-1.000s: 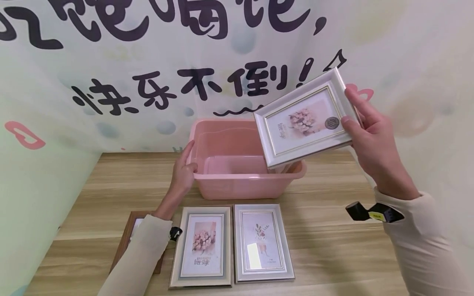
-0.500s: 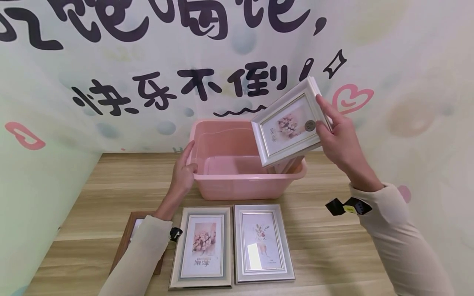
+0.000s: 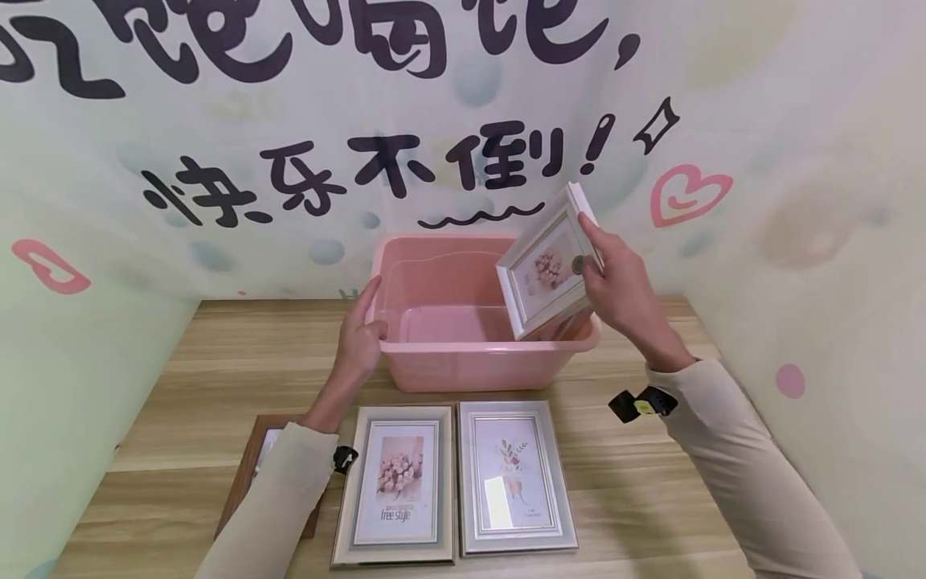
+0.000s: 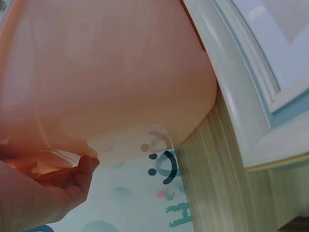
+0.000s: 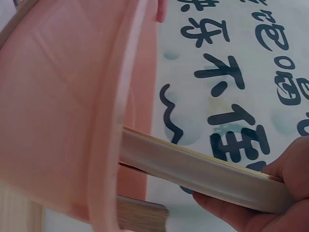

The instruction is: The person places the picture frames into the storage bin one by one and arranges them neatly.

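Observation:
My left hand [image 3: 358, 342] grips the left rim of a pink plastic basin [image 3: 470, 368]; the left wrist view shows its fingers [image 4: 83, 180] curled at the rim. With my right hand [image 3: 624, 288] I hold a white picture frame [image 3: 547, 272] by its upper right end, thumb on the front. The picture frame is tilted, its lower end inside the basin's right side, partly hidden by the near wall in the right wrist view. Below it in that view, the end of a wood-brown piece [image 5: 143, 213] sticks out past the basin's rim.
Two light picture frames, one cream [image 3: 346, 515] and one silver [image 3: 564, 515], lie face up side by side before the basin. A brown picture frame [image 3: 242, 474] lies at left, partly under my left sleeve. A printed wall [image 3: 289, 257] stands right behind the wooden table [image 3: 637, 482].
My right hand has moved left and down with the white picture frame, lowering its lower end into the basin and tilting it steeper. The left hand has stayed on the rim.

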